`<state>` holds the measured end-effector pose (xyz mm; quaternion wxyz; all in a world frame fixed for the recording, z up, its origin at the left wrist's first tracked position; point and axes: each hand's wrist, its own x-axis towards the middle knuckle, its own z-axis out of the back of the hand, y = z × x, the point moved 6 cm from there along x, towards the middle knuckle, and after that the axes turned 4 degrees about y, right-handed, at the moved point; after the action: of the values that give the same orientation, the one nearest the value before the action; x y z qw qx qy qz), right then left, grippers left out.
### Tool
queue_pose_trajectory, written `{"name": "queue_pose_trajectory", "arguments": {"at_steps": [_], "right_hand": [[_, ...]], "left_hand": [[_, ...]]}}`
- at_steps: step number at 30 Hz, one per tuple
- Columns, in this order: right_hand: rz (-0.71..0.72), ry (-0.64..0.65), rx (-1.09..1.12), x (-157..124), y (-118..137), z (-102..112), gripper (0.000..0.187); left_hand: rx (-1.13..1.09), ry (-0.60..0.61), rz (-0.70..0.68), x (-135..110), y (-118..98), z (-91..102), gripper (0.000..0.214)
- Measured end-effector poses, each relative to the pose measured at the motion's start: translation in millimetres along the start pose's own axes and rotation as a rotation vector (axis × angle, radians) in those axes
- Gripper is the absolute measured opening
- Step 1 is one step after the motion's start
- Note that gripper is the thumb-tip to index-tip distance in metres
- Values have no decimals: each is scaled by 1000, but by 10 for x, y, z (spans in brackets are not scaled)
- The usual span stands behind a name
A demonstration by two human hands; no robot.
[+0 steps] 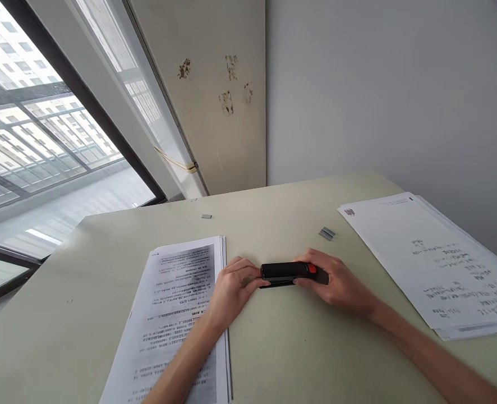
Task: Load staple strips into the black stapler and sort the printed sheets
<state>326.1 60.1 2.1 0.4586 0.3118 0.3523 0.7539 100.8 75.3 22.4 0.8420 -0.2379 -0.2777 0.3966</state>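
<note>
Head cam's got my left hand (237,282) pinched on one end of a black stapler (284,270) and my right hand (335,280) clamped round the other, over the counter (274,353) between the printed stack (176,286) and the handwritten stack (433,269). I'd call it partway: stapler's gripped, but 1 grey staple strip (206,216) and a small cluster of strips (326,233) lie loose beyond it, neither stack's in its jaws, and I can't tell if it's loaded.
</note>
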Motion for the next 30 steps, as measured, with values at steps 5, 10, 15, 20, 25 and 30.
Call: {"name": "queue_pose_trajectory", "arguments": {"at_steps": [5, 10, 15, 20, 25, 30], "right_hand": [[12, 10, -29, -6, 5, 17, 14], [-8, 26, -25, -10, 9, 6, 14], [-1, 49, -19, -19, -19, -12, 17], [8, 73, 1, -23, -30, -16, 30], [-38, 12, 30, -41, -49, 8, 38], [-39, -21, -22, 3, 78, 34, 34]], "left_hand": [[28, 15, -14, -12, -20, 39, 14], [118, 99, -29, -40, -12, 134, 22], [207, 104, -20, -211, -10, 181, 36], [232, 80, -14, -385, -38, 166, 36], [226, 56, -26, -425, -44, 152, 35], [199, 31, -27, -451, -47, 133, 32]]}}
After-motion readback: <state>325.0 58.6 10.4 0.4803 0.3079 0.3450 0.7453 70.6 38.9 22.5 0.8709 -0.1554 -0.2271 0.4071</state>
